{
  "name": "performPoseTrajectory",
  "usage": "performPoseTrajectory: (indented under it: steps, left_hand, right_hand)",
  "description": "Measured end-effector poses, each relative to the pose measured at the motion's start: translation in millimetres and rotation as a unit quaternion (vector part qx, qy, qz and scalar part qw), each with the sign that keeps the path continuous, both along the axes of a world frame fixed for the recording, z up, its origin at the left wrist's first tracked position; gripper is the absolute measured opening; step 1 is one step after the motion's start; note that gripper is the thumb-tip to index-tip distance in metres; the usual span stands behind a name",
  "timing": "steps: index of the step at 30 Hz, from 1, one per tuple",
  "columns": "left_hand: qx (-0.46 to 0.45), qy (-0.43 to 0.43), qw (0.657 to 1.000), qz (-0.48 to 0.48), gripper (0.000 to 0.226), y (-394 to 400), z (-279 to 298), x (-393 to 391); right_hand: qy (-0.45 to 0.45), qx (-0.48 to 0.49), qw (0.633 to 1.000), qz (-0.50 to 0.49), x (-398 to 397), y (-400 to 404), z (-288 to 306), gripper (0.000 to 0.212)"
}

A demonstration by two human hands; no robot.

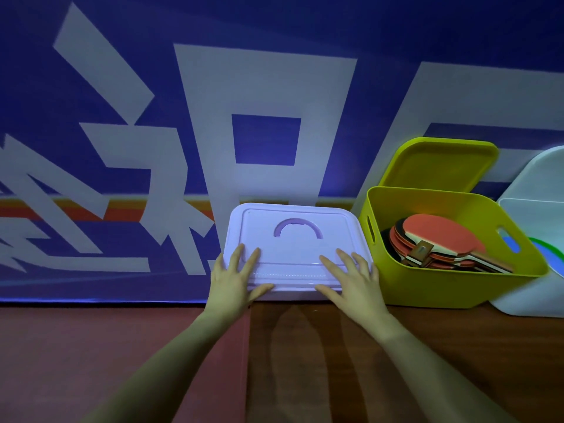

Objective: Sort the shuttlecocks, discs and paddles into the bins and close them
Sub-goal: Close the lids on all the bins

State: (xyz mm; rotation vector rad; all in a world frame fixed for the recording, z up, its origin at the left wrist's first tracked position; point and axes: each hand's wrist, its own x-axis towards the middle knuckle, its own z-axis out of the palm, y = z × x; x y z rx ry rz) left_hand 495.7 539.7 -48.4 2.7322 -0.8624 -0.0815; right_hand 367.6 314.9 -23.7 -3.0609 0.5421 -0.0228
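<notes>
A pale lilac bin with its lid (293, 239) on stands against the wall in the middle. My left hand (235, 274) lies flat on the lid's near left corner, fingers straight. On the near right corner my right hand (351, 277) presses the same way. Right of it the yellow-green bin (439, 288) stands uncovered, holding several red and black paddles (436, 242). Its yellow-green lid (439, 161) leans on the wall behind it. At the right edge a white bin (531, 221) shows blue and green discs (546, 248) inside. The lilac bin's contents are hidden.
A blue wall banner (122, 132) with large white shapes runs right behind the bins. A white lid (546, 172) leans against it at the far right. The floor in front is reddish-brown (152, 346).
</notes>
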Motion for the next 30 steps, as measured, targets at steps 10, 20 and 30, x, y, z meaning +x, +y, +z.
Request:
performPoseTrajectory:
  steps: [10, 20, 30]
  left_hand:
    - [0.023, -0.038, 0.999, -0.009, 0.086, 1.6, 4.8, -15.1]
    - [0.049, -0.057, 0.997, -0.023, 0.096, -4.8, 0.1, -9.1]
    - [0.072, -0.021, 0.997, -0.008, 0.106, -3.8, 5.9, -12.8]
  right_hand:
    - [0.005, -0.022, 1.0, 0.006, -9.2, -5.5, -10.9, 0.064]
    - [-0.021, -0.003, 1.0, -0.015, -9.2, 4.3, -20.5, 0.07]
    - [0.031, -0.006, 0.999, -0.035, 7.6, 8.8, -7.7, 0.092]
